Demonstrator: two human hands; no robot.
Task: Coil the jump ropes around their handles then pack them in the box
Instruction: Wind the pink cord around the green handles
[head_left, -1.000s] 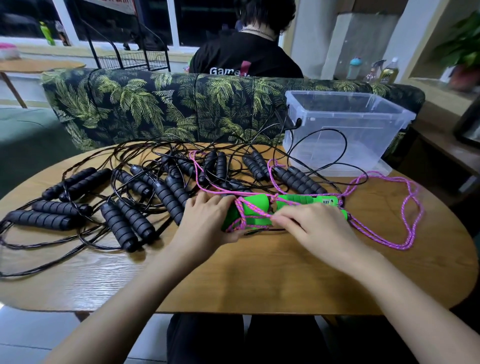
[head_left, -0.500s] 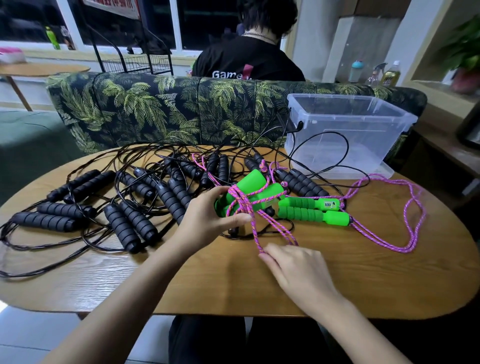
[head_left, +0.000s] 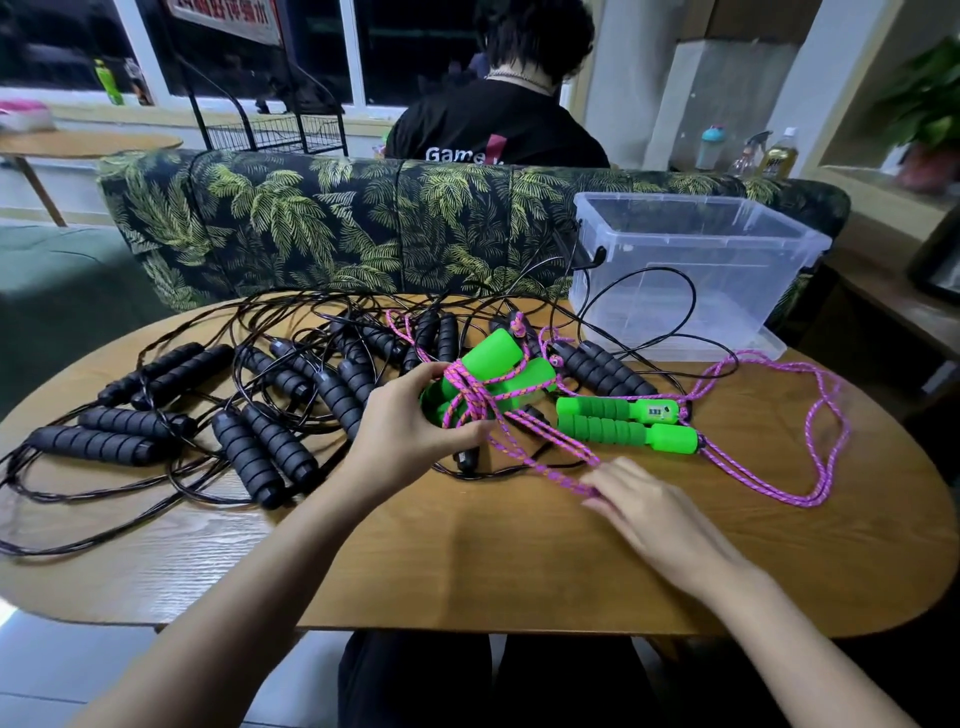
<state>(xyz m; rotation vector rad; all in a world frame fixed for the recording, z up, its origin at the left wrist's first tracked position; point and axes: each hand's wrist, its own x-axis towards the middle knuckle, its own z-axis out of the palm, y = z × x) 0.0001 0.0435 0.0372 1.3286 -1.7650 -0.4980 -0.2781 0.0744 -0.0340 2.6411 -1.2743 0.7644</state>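
Handles (head_left: 491, 382) with pink rope (head_left: 540, 449) wound round sit clasped in your left hand (head_left: 410, 436) near the table's (head_left: 467, 561) middle. Your right hand (head_left: 649, 512) pinches that rope toward the near edge; box (head_left: 691, 275) stands at the far right corner.

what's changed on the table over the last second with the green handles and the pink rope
The left hand lifted one pair of green handles off the table and tilted it up. The right hand let go of that pair and drew the pink rope toward the person. The other green pair, black ropes and box stayed.
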